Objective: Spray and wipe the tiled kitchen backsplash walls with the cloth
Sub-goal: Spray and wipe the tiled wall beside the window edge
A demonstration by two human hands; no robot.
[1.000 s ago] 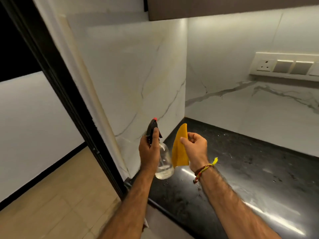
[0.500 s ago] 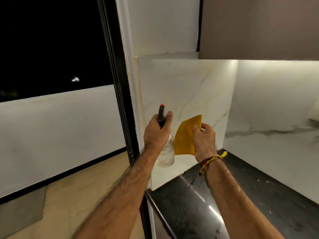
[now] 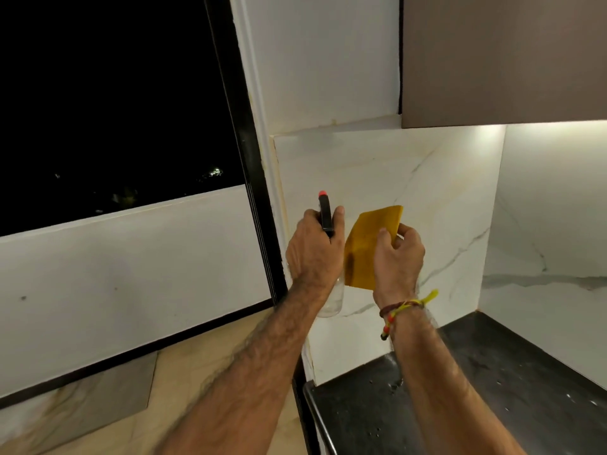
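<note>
The left hand [image 3: 313, 247] is wrapped around the neck of a clear spray bottle [image 3: 330, 290], with one finger lying up along the black trigger head, whose red nozzle tip [image 3: 323, 193] points at the wall ahead. The bottle's clear body hangs below the fist and looks nearly empty, though the liquid level is hard to read. Just beside it, on its right, the right hand [image 3: 399, 257] pinches a folded yellow cloth [image 3: 369, 244] between thumb and fingers; the cloth stands between the two hands and droops below the grip. A red-and-yellow thread bracelet [image 3: 405, 307] circles that wrist.

Both hands are raised close to the marble-look side wall tile [image 3: 410, 178] straight beyond them, apart from it rather than touching. This looks like the spraying step on this panel: the nozzle is aimed, the cloth held ready, and no wet sheen is clear on the tile. The next move probably calls for squeezing the trigger across the panel, then flattening the cloth against it and wiping.

Beyond the right hand, the panel meets the rear backsplash [image 3: 542, 224] in a corner. Above the hands hangs a brown wall cabinet [image 3: 509, 60], which limits reach at the tile's top edge. Below the right forearm lies a black countertop [image 3: 476, 389], speckled with droplets. Left of the left hand runs a black window frame [image 3: 243, 142] with dark glass; overspray could land there.
</note>
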